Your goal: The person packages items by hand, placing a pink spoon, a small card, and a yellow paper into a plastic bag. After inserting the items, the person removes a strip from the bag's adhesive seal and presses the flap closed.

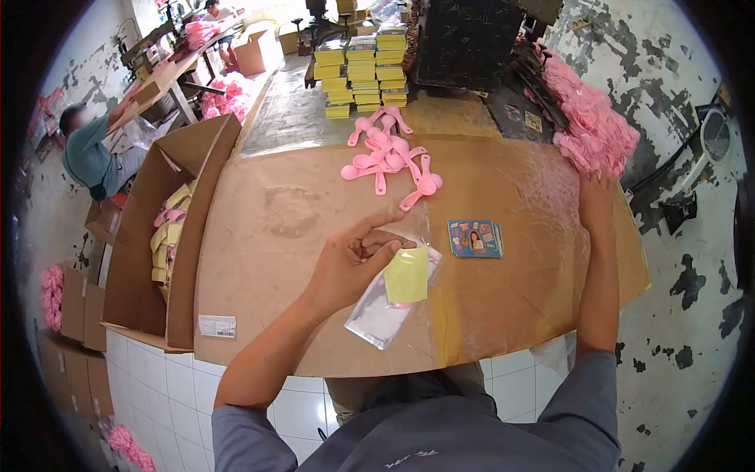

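Observation:
My left hand (354, 256) is over the middle of the table, index finger stretched forward, the thumb and other fingers curled together at the top edge of a pale yellow card (406, 277). The card lies over a stack of clear plastic bags (379, 318), and a bit of pink shows at its lower edge. Stretched far to the right, my right hand (599, 175) reaches into a heap of pink items (590, 118); its fingers are mostly hidden there. Several pink plastic spoons (385, 157) lie beyond my left hand. To its right sits a small stack of blue picture cards (475, 239).
A cardboard sheet (267, 275) covers the table. On the left, an open cardboard box (134, 259) holds yellow and pink pieces. Stacks of yellow-edged cards (362, 71) stand at the back beside a dark machine (464, 47). Another person (94, 149) sits at a bench, far left.

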Demonstrator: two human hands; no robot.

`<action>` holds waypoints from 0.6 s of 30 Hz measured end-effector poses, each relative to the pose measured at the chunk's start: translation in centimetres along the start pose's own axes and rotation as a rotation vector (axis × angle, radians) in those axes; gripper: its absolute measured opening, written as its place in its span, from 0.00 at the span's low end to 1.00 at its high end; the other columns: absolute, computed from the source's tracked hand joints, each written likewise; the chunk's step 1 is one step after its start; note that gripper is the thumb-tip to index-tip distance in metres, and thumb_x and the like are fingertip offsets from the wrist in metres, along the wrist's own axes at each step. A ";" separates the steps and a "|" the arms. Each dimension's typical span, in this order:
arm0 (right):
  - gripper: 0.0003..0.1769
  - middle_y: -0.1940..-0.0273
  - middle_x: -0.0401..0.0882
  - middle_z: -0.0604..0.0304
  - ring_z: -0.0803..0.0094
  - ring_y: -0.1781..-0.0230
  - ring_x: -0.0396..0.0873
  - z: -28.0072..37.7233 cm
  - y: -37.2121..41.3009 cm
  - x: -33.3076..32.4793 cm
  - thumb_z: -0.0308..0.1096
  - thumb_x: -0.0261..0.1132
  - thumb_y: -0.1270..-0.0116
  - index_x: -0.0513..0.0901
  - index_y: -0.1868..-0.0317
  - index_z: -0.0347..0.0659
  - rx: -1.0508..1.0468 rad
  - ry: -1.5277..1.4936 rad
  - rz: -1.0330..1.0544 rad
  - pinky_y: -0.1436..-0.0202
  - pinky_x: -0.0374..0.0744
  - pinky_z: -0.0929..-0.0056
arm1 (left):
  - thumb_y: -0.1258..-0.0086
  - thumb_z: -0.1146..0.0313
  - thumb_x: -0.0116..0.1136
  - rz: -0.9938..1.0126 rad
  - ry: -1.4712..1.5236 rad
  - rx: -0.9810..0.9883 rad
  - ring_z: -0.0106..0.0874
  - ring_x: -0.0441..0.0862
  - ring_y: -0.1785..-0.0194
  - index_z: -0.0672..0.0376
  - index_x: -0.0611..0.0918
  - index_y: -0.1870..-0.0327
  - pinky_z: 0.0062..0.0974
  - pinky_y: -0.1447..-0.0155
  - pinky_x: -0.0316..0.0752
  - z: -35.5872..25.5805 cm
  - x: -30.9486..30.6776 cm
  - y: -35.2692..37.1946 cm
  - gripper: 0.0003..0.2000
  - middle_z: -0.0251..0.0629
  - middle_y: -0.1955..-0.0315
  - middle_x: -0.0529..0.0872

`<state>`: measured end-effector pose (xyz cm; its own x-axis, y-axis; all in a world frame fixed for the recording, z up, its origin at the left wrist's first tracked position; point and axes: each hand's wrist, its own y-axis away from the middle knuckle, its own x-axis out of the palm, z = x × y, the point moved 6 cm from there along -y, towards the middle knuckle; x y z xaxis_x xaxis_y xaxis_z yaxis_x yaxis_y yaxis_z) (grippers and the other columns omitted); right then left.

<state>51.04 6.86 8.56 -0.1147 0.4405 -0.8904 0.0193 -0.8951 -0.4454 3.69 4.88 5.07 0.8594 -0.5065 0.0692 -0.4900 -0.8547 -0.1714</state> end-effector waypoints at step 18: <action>0.18 0.51 0.86 0.58 0.76 0.53 0.84 28.5 2.9 6.3 0.27 0.69 0.27 0.81 0.40 0.32 -0.097 -1.404 0.636 0.48 0.82 0.73 | 0.17 0.70 0.57 -0.078 0.052 -0.070 0.26 0.87 0.48 0.68 0.80 0.35 0.26 0.43 0.83 1.4 -0.5 -0.3 0.16 0.44 0.50 0.90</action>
<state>22.09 5.08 4.34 -0.8722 -0.4648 -0.1521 0.4809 -0.8718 -0.0933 3.58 5.53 3.76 0.8875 -0.4420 0.1304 -0.4327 -0.8966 -0.0946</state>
